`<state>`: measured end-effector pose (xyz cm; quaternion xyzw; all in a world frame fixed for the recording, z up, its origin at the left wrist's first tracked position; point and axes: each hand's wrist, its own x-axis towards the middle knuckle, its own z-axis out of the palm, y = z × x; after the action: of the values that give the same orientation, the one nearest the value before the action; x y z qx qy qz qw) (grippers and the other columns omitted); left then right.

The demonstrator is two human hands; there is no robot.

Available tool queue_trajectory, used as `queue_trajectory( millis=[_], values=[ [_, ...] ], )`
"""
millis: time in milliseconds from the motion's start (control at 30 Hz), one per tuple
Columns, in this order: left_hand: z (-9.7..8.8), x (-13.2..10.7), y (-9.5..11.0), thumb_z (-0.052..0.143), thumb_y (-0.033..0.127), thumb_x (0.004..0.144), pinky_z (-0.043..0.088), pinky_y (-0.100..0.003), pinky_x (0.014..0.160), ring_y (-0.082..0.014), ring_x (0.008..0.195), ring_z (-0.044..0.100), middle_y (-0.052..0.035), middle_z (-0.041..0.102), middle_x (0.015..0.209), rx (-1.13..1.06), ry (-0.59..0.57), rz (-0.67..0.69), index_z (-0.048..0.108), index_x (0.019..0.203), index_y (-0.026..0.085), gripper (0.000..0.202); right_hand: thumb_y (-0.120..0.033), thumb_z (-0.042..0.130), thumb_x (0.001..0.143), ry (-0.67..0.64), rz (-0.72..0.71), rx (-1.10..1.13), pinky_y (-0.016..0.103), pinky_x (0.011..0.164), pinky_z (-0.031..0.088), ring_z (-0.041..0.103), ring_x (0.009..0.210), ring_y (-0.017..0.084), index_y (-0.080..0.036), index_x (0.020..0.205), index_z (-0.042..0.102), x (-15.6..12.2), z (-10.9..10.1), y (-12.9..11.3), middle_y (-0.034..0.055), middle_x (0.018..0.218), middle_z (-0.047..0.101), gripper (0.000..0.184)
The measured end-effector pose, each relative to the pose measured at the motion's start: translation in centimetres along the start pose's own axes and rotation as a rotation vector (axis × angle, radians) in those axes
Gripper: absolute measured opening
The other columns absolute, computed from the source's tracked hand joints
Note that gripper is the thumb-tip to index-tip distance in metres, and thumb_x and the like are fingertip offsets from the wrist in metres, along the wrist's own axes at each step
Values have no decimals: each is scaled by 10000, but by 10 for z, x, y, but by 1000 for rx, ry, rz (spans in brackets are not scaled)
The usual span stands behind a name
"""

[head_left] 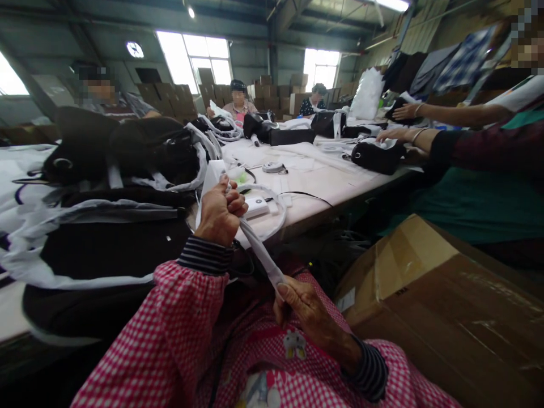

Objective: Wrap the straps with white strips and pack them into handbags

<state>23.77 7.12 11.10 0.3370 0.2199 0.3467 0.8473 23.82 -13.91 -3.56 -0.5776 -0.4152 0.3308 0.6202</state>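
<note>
A long white wrapped strap (260,253) runs taut and slanting between my two hands, over my lap. My left hand (221,208) is closed in a fist around its upper end, in front of the table edge. Lower and to the right, my right hand (304,309) pinches the other end between thumb and fingers. A white loop (281,218) curves out just past my left hand. On the table beside that fist lies a small white box-like device (256,207) with a dark round mark. Black bags (123,150) with white-wrapped straps are piled to the left.
A large cardboard box (442,306) stands to my right, against the table. Co-workers sit across the table; at the right, a person's hands (399,135) handle a black bag (376,157). A coiled white cord (274,168) lies mid-table.
</note>
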Motion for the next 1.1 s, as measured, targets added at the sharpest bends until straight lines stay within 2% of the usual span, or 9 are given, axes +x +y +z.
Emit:
queue_trajectory(
  millis=[133,267,367,433,500,600,733,967,1100],
  values=[
    [-4,4,-2,437,253,1072,154,-139,297,-26,244,218,135,256,376,8,-6,-17,472,663,174,419,-590,346,1055,18,46,-94,265,632,449,578,618,135,-179,775,600,-26,-6,20,14,657,608,559],
    [-5,6,28,362,342,1103,163,-146,306,-20,242,238,129,278,372,-26,-15,31,463,673,178,471,-557,353,1063,-36,137,-87,271,621,433,560,621,134,-168,761,636,-42,-17,34,20,678,612,568],
    [0,-1,47,383,397,1096,190,-157,323,-14,249,255,131,290,393,-47,-60,59,473,682,174,479,-517,606,973,-87,145,6,274,736,473,631,820,162,-167,998,687,-28,-27,28,34,899,686,360],
    [5,-8,49,382,401,1095,194,-159,331,-13,257,265,131,288,408,-39,-101,55,476,680,168,485,-502,787,835,-82,70,98,286,847,484,634,1032,199,-205,1256,621,-7,-30,15,53,1131,682,541],
    [10,-14,44,348,388,1104,187,-161,333,-15,262,264,129,278,412,-28,-134,56,474,678,165,497,-552,798,800,-116,-10,196,300,858,497,634,1100,224,-216,1370,547,16,-30,0,88,1252,656,708],
    [12,-18,37,318,371,1111,182,-161,331,-16,265,255,128,267,407,-25,-137,73,475,682,161,503,-587,641,919,-190,-36,229,271,682,504,683,812,179,-152,1182,648,39,-20,-19,91,1018,720,509],
    [5,-15,32,344,390,1102,185,-158,324,-19,262,250,128,269,402,-14,-95,74,479,682,161,497,-553,592,958,-106,8,167,213,488,393,506,484,95,-139,883,653,39,-5,-24,-18,603,586,425],
    [-12,-6,8,386,359,1092,188,-161,306,-34,254,229,130,260,395,55,-53,16,479,670,171,471,-592,547,970,-37,64,138,199,415,320,430,398,76,-161,812,592,3,-3,1,-42,522,532,461],
    [-14,-7,8,433,382,1072,273,-170,319,-53,276,310,104,348,419,75,-76,7,492,672,175,454,-596,535,974,-42,102,161,200,418,331,443,393,80,-170,801,569,-8,-2,9,-40,513,545,461]
  ],
)
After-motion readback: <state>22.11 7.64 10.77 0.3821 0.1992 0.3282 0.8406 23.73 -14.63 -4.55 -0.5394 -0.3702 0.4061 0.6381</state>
